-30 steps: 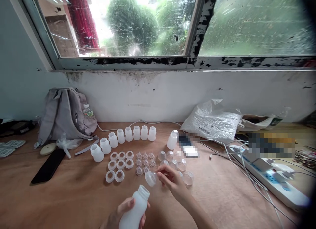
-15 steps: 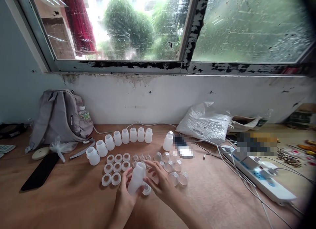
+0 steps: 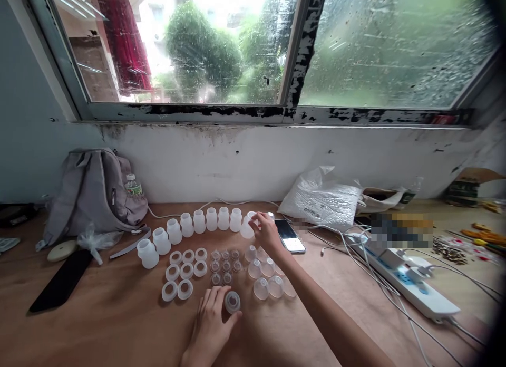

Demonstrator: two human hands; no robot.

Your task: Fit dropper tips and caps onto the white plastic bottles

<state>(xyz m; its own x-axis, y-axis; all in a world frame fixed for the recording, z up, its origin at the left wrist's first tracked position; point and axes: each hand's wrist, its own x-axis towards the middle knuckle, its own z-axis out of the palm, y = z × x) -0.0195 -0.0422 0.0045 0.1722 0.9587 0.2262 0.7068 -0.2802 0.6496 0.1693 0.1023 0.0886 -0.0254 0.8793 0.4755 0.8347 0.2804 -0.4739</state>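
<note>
My right hand reaches far over the wooden table and grips a small white plastic bottle at the right end of a curved row of like bottles. My left hand rests near the front edge. Its thumb and fingers close round a clear teat that stands on the table. Between my hands lie white screw rings, more small teats and clear dome caps, each kind grouped together.
A smartphone lies just right of my right hand. A grey backpack and a black phone are at the left. At the right are a white plastic bag and a power strip with cables.
The bottle went from my left hand to my right hand, which carried it away to the end of the bottle row. My left hand dropped onto the teat on the table.
</note>
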